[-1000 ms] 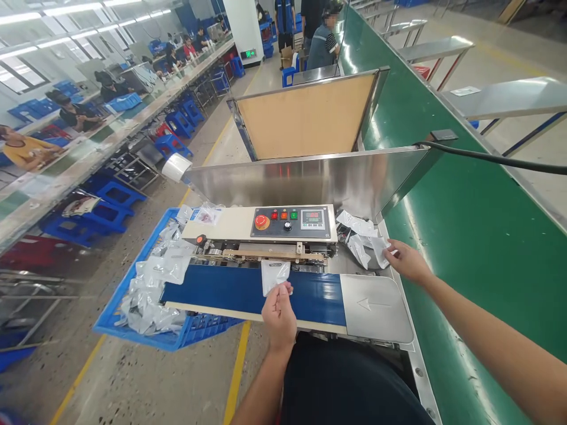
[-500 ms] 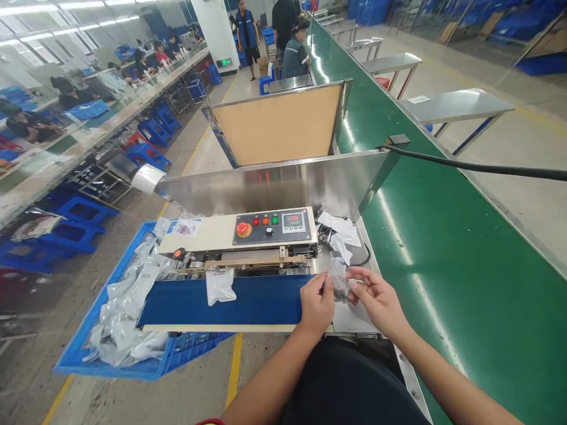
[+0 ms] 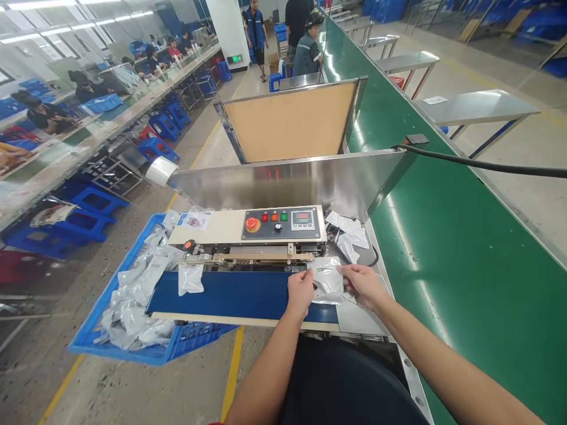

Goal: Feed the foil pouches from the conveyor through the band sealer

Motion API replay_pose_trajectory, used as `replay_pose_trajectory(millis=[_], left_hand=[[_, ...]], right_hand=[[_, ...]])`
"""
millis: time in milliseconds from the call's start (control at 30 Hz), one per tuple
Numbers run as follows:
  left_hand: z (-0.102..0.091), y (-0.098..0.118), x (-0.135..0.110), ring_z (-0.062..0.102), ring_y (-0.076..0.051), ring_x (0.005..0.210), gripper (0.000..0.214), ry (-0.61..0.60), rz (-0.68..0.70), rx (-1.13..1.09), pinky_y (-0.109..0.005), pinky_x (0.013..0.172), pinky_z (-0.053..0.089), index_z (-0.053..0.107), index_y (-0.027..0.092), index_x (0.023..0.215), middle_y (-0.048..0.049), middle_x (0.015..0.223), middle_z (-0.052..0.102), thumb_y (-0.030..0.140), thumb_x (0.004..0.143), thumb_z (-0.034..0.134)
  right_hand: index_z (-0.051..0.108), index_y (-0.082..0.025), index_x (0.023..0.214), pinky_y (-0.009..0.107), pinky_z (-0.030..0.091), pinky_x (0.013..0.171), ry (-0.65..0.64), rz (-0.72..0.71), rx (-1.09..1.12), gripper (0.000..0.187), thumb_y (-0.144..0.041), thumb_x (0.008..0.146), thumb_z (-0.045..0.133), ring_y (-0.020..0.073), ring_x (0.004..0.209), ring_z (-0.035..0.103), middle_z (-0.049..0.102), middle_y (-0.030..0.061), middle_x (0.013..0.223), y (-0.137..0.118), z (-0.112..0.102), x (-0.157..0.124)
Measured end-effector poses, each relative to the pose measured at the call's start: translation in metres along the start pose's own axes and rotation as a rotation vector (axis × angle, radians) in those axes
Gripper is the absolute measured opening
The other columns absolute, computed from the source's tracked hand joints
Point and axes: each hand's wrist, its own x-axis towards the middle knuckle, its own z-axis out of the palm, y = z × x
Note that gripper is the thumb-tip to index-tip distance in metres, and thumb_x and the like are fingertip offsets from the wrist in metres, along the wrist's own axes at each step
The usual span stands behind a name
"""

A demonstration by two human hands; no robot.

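Note:
Between my two hands a silvery-white plastic pouch (image 3: 328, 280) is stretched flat at the right end of the band sealing machine (image 3: 208, 235). My left hand (image 3: 301, 291) pinches the pouch's left edge, and my right hand (image 3: 364, 284) grips its right edge. The top of the pouch reaches the machine's sealing slot. Farther left, another pouch (image 3: 191, 278) hangs from the slot over the blue conveyor belt (image 3: 248, 295). Several loose pouches (image 3: 348, 231) lie beyond my right hand, beside the machine's control panel (image 3: 281, 223).
A blue crate (image 3: 166, 354) heaped with pouches (image 3: 137, 295) stands at the left end. Behind the machine rises a metal panel (image 3: 283, 183). A long green conveyor (image 3: 420, 236) runs along the right, with a black cable (image 3: 478, 164) across it. Other people sit and walk farther off.
Both hands have spread the pouch flat and brought it left to the machine's slot. The pouch hanging over the belt has moved left. The whole view has shifted slightly.

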Motion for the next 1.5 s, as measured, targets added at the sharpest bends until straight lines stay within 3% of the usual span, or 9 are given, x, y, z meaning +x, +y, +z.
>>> replay_pose_trajectory(millis=[200,400,533,667,833,1033,1200,1367,1500], left_hand=[[-0.06,0.012,-0.001,0.077,-0.024,0.078,0.054,0.047,-0.01,-0.14,-0.037,0.077,0.063,0.084,0.012,0.09,-0.0116,0.085,0.082,0.064,0.078,0.091],[-0.128,0.011,-0.029,0.08,-0.03,0.115,0.043,0.518,0.205,-0.087,-0.051,0.107,0.063,0.081,0.014,0.121,-0.0184,0.123,0.082,0.049,0.096,0.082],[-0.144,0.011,-0.059,0.082,-0.031,0.107,0.046,0.705,0.249,-0.005,-0.051,0.101,0.066,0.082,0.013,0.118,-0.0187,0.117,0.083,0.054,0.099,0.075],[-0.123,0.016,-0.079,0.082,-0.031,0.104,0.048,0.655,0.345,0.105,-0.048,0.097,0.067,0.084,0.014,0.114,-0.0173,0.113,0.084,0.058,0.102,0.069],[-0.056,0.029,-0.079,0.079,-0.031,0.116,0.038,0.264,0.609,0.321,-0.046,0.104,0.065,0.085,0.022,0.121,-0.0135,0.123,0.083,0.049,0.109,0.062],[0.014,0.035,-0.055,0.079,-0.029,0.113,0.039,-0.186,0.723,0.334,-0.04,0.101,0.063,0.085,0.021,0.122,-0.0137,0.121,0.084,0.046,0.112,0.057],[0.022,0.029,-0.05,0.077,-0.025,0.092,0.046,-0.224,0.623,0.319,-0.033,0.085,0.059,0.085,0.019,0.096,-0.0107,0.098,0.083,0.046,0.114,0.051],[0.018,0.02,-0.042,0.061,-0.019,0.068,0.053,-0.306,0.512,0.351,-0.028,0.067,0.047,0.073,0.018,0.068,-0.0046,0.07,0.068,0.051,0.107,0.058],[0.011,0.012,-0.023,0.033,-0.011,0.053,0.063,-0.142,0.231,0.301,-0.026,0.053,0.025,0.049,0.021,0.05,0.0034,0.051,0.038,0.059,0.097,0.066]], right_hand=[[0.078,-0.017,0.084,0.027,0.04,0.048,-0.157,-0.037,-0.29,0.055,-0.071,0.077,0.086,0.0136,0.048,0.051,0.066,0.004,0.059,-0.007,0.001,0.028],[0.085,-0.017,0.113,0.04,0.056,0.089,0.315,-0.488,-0.809,0.039,-0.046,0.092,0.071,0.0299,0.097,0.076,0.082,0.0151,0.11,-0.067,-0.015,0.135],[0.084,-0.017,0.116,0.042,0.055,0.096,0.337,-0.565,-1.016,0.035,-0.036,0.089,0.072,0.0333,0.113,0.073,0.077,0.019,0.129,-0.1,-0.004,0.181],[0.076,-0.021,0.091,0.042,0.055,0.095,0.383,-0.721,-0.945,0.02,-0.039,0.094,0.069,0.0311,0.105,0.073,0.079,0.0164,0.123,-0.108,-0.014,0.153],[0.057,-0.026,0.083,0.036,0.056,0.079,0.323,-0.95,-0.571,0.036,-0.056,0.099,0.069,0.0292,0.102,0.077,0.08,0.012,0.114,-0.077,-0.018,0.038],[0.058,-0.025,0.078,0.033,0.056,0.063,0.005,-0.689,-0.225,0.05,-0.068,0.093,0.078,0.0197,0.072,0.069,0.081,0.0151,0.116,-0.012,-0.004,-0.055],[0.07,-0.024,0.128,0.031,0.056,0.057,-0.027,-0.489,0.037,0.059,-0.07,0.092,0.077,0.015,0.064,0.064,0.077,0.0123,0.118,0.006,-0.02,-0.063],[0.077,-0.019,0.087,0.026,0.041,0.05,0.036,-0.371,-0.102,0.065,-0.081,0.073,0.086,0.014,0.055,0.051,0.062,0.001,0.063,0.01,-0.035,-0.046],[0.067,-0.02,0.073,0.025,0.029,0.043,0.117,-0.217,0.046,0.06,-0.075,0.069,0.09,0.0097,0.045,0.037,0.048,-0.0042,0.049,0.009,-0.027,-0.028]])
